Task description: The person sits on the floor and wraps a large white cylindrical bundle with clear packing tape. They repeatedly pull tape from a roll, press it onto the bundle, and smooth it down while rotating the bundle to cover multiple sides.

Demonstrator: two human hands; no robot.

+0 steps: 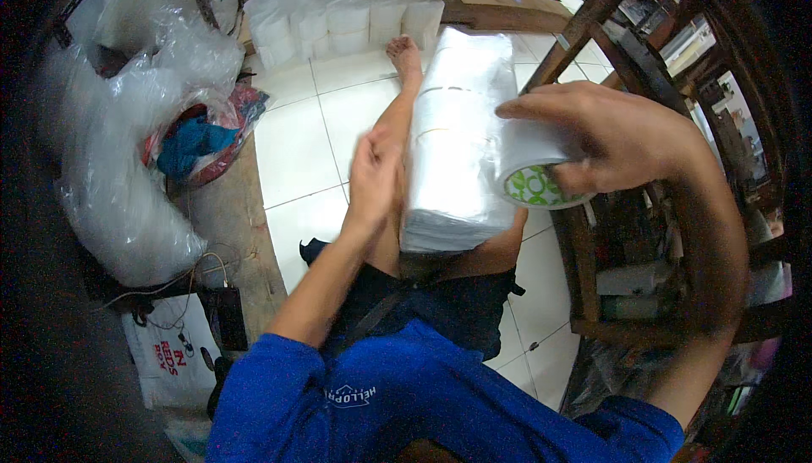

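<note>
A thick, glossy whitish bundle of what look like flat plastic bags (457, 167) lies across my thighs, with thin bands around its middle. My right hand (605, 137) is shut on a wide roll of clear tape (541, 154), whose core carries a green leaf print. The roll is at the bundle's right side, and one finger stretches over toward the bundle's top. My left hand (376, 180) is at the bundle's left side, close to its edge. Motion blurs its fingers, so I cannot make out their grip or whether they touch the bundle.
Several similar white bundles (347, 27) stand in a row on the tiled floor ahead. Large clear plastic sacks (127, 167) fill the left, with blue cloth (194, 146) beside them. A dark wooden rack (584, 32) rises close on the right. My bare foot (406, 61) is near the row.
</note>
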